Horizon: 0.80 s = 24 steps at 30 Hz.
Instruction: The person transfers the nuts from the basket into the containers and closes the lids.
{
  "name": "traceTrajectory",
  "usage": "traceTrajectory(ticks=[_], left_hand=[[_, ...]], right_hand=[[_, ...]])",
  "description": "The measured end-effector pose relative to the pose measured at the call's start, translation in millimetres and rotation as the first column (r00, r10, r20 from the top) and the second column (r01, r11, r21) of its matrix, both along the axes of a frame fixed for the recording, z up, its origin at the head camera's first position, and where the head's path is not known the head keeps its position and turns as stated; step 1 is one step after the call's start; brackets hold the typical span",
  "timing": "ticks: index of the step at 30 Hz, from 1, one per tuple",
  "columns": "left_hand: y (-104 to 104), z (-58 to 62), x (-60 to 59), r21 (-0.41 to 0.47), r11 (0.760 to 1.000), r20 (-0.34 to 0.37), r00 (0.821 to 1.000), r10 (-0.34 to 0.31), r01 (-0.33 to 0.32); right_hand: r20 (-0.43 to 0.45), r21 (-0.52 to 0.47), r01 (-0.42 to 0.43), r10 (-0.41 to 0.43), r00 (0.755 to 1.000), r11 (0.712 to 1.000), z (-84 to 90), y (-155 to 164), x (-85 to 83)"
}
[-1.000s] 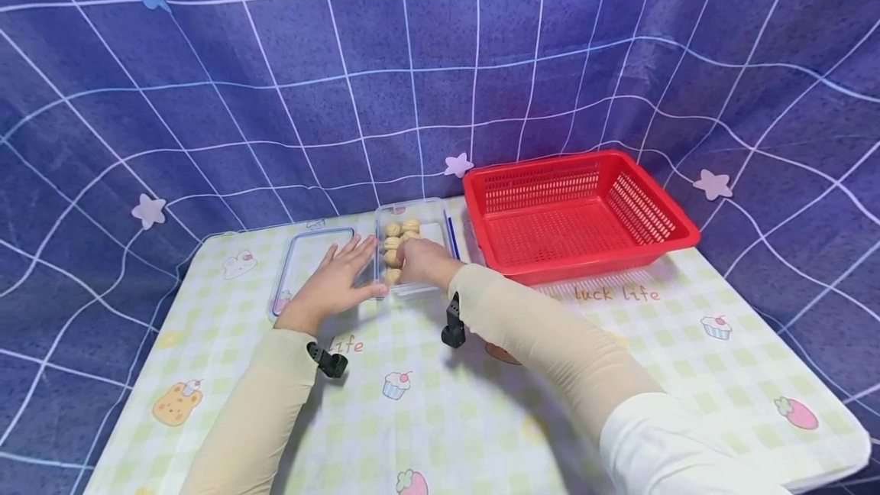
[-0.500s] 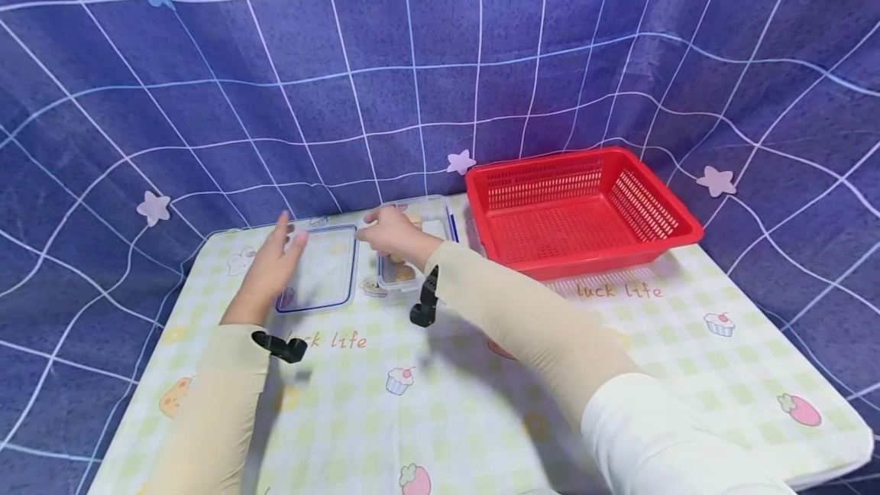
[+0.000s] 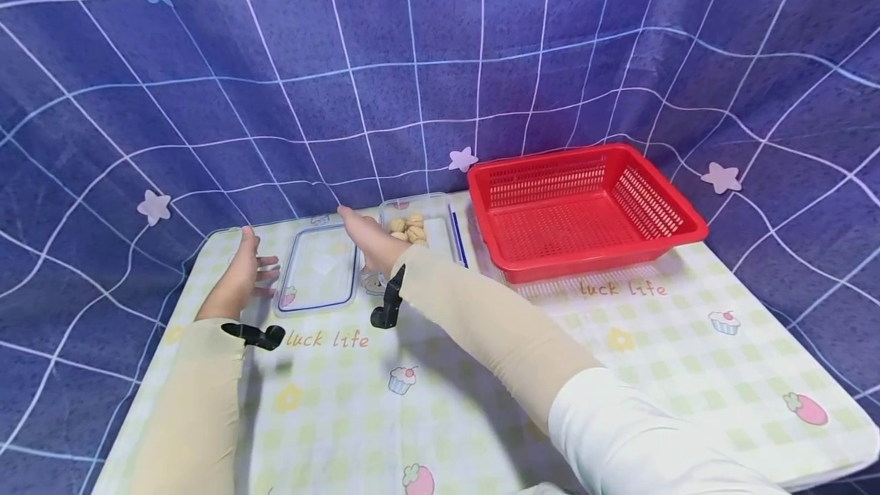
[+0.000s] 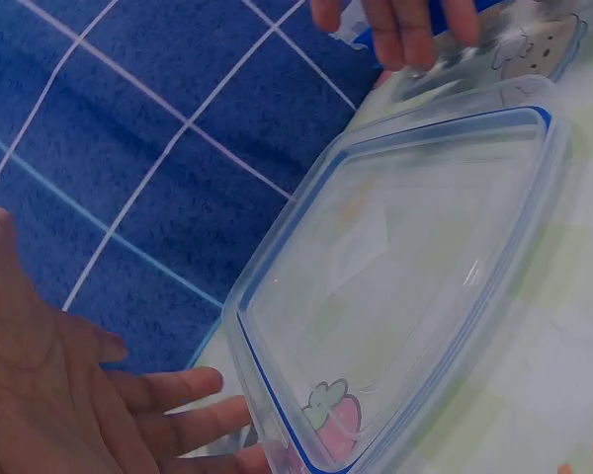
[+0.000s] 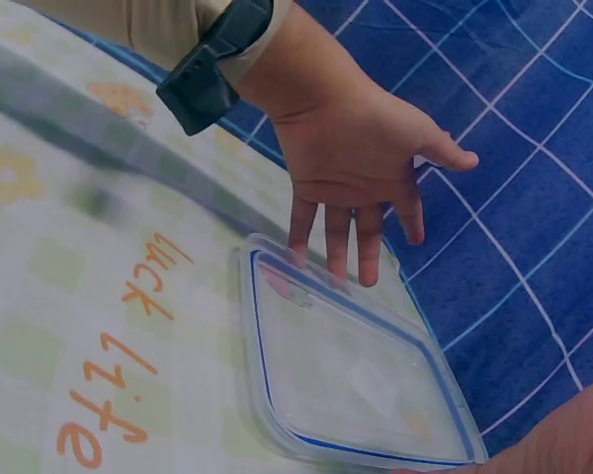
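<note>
Two hands (image 3: 241, 275) (image 3: 364, 239), one clear lid (image 3: 319, 269)

The tablecloth (image 3: 481, 373) reads "luck life" in orange, both near the lid (image 3: 319, 270) and below the red basket (image 3: 584, 208)

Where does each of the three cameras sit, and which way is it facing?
Head: worn on the head, looking forward and down at the checked tablecloth; both sleeved arms show, with the red plastic basket and the clear box of walnuts.
Left wrist: on the left wrist, facing the clear blue-rimmed lid; the left hand shows, the right fingertips beyond.
Right wrist: on the right wrist, looking across the lid at the left hand.
Shared: all three views show the lid.
</note>
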State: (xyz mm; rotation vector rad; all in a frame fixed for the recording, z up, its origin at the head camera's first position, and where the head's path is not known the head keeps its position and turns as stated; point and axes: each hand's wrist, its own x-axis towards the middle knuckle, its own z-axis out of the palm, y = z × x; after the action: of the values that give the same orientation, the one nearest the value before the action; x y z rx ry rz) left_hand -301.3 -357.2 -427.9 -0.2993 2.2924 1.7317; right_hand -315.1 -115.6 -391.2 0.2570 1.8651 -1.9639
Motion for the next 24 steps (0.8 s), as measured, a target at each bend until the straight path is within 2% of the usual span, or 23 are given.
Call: traceTrajectory(ticks=[7,10,15,20,24], left_hand=[[-1.9,0.0,-3.5,-0.113,0.994,0.054,0.999,0.010,-0.003],[1.0,-0.3,-4.2,-0.110,0.994,0.077,0.997,0.009,-0.001],[4.9,-1.3,-3.3,-0.088,0.995,0.110,0.993,0.047,-0.038],[2.1,-1.1,-0.3,-0.108,0.994,0.124,0.992,-0.010,0.023],[-4.3,-2.0,2.3,-0.174,0.984,0.090,0.996,-0.020,0.036]], right_hand=[[-0.022,0.115,0.060,-0.057,0.998,0.992,-16.7,-17.9,-6.7],[-0.026,0.147,0.098,-0.095,0.995,0.984,-23.8,-24.5,-5.6],[-0.016,0.125,0.133,-0.132,0.991,0.983,-27.3,-26.2,-1.5],[0.026,0.099,0.090,-0.093,0.995,0.991,-24.8,-22.2,2.5],[0.043,0.070,0.063,-0.066,0.997,0.996,-24.6,-21.5,1.1]])
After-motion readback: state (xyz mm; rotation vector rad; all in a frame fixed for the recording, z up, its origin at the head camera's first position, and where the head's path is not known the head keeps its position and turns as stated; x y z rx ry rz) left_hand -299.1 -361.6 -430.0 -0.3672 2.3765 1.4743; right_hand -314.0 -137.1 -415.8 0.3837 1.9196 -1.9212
